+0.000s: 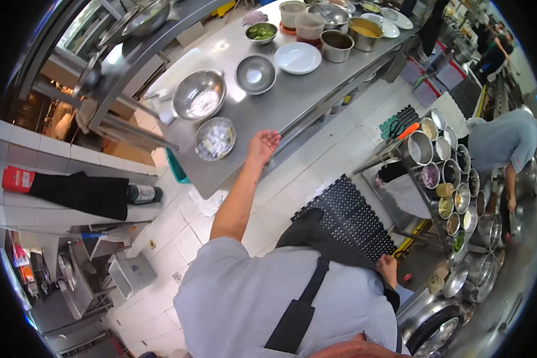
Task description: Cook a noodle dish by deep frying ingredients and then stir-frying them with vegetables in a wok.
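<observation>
My left hand (265,145) reaches out at the front edge of a steel table (268,109), palm partly showing, fingers loosely bent and empty. Nearest to it on the table is a metal bowl of white pieces (215,139), perhaps ice or crumpled plastic. Beyond stand a large steel bowl (199,96), a smaller steel bowl (255,74) and a white plate (298,58). A bowl of green vegetables (261,32) is farther back. My right hand (387,268) is low at my right side, by the dark apron, its fingers bent; whether it holds something I cannot tell.
Steel pots (337,47) and plastic tubs stand at the table's far end. A rack with several food containers (419,147) is to the right; an orange-handled tool (408,130) juts from it. A co-worker (501,134) bends beyond. A black perforated mat (347,215) and a grey bin (132,275) are on the floor.
</observation>
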Action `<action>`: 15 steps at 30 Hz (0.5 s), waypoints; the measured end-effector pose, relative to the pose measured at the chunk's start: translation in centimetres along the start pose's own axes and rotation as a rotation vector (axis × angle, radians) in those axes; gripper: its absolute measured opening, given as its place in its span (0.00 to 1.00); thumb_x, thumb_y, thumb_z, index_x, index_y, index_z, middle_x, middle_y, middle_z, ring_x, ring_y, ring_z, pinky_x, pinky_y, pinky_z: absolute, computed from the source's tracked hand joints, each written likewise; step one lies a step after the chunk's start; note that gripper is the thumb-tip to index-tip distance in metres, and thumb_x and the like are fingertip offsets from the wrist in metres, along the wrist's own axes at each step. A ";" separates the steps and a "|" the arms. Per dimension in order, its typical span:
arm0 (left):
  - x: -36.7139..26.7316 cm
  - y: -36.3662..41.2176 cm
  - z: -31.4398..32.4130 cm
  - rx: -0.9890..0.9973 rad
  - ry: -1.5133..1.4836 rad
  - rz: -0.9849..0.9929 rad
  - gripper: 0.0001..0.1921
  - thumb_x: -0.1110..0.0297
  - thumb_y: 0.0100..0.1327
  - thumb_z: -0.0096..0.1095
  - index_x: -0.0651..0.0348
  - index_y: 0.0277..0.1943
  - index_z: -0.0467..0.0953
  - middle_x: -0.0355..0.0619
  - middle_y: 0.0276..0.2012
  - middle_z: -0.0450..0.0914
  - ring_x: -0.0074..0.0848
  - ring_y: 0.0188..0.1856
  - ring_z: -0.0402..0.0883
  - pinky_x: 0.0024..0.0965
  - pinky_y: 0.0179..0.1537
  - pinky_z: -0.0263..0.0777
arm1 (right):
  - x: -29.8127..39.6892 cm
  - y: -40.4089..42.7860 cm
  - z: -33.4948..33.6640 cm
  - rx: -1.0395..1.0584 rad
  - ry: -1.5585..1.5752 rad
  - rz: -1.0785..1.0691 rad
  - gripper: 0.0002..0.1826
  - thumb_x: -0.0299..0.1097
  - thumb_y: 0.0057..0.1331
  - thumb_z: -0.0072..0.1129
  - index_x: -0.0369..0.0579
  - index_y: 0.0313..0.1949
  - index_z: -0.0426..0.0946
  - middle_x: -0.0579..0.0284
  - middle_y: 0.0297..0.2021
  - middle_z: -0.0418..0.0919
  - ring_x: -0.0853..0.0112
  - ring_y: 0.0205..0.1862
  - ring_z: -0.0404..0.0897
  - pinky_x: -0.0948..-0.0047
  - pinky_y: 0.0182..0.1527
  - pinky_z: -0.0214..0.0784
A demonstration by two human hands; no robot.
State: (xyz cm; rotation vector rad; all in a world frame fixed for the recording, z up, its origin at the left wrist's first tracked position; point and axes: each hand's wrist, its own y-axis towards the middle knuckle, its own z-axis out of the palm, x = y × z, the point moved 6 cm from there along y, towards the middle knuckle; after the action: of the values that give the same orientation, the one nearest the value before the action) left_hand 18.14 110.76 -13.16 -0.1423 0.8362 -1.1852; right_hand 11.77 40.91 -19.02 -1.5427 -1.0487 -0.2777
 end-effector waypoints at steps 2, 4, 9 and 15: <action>-0.9 -3.6 -3.3 -0.144 -0.174 0.121 0.09 0.65 0.59 0.52 0.61 0.38 0.70 0.51 0.37 0.78 0.40 0.38 0.80 0.38 0.39 0.75 | -5.5 -1.8 1.4 0.037 -0.314 -0.119 0.08 0.32 0.61 0.53 0.40 0.33 0.75 0.58 0.21 0.75 0.71 0.17 0.74 0.74 0.19 0.67; -1.6 -5.1 -4.7 -0.201 -0.209 0.175 0.09 0.64 0.59 0.53 0.61 0.36 0.70 0.50 0.35 0.77 0.40 0.37 0.79 0.38 0.39 0.75 | -16.2 -2.5 1.8 0.046 -0.489 -0.181 0.09 0.34 0.61 0.55 0.41 0.34 0.76 0.58 0.21 0.76 0.69 0.17 0.75 0.74 0.18 0.67; -7.7 -5.2 -12.4 -0.223 -0.112 0.263 0.08 0.68 0.61 0.52 0.65 0.35 0.68 0.49 0.29 0.75 0.39 0.34 0.79 0.36 0.35 0.75 | -24.7 -9.5 8.2 0.004 -0.094 0.001 0.10 0.36 0.59 0.57 0.41 0.35 0.77 0.58 0.21 0.76 0.68 0.18 0.76 0.73 0.18 0.68; -12.7 -1.7 -17.4 -0.108 -0.041 0.229 0.13 0.74 0.65 0.43 0.73 0.47 0.72 0.57 0.41 0.77 0.43 0.42 0.78 0.41 0.41 0.79 | -27.0 -20.4 13.1 -0.401 0.283 0.351 0.14 0.35 0.56 0.62 0.36 0.36 0.77 0.55 0.22 0.76 0.67 0.18 0.78 0.70 0.19 0.73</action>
State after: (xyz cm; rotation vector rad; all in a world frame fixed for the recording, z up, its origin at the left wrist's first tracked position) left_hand 4.20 126.46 -18.16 -0.1537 0.8569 -0.9203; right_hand -23.42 38.25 -27.58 -1.9460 -0.5042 -0.4651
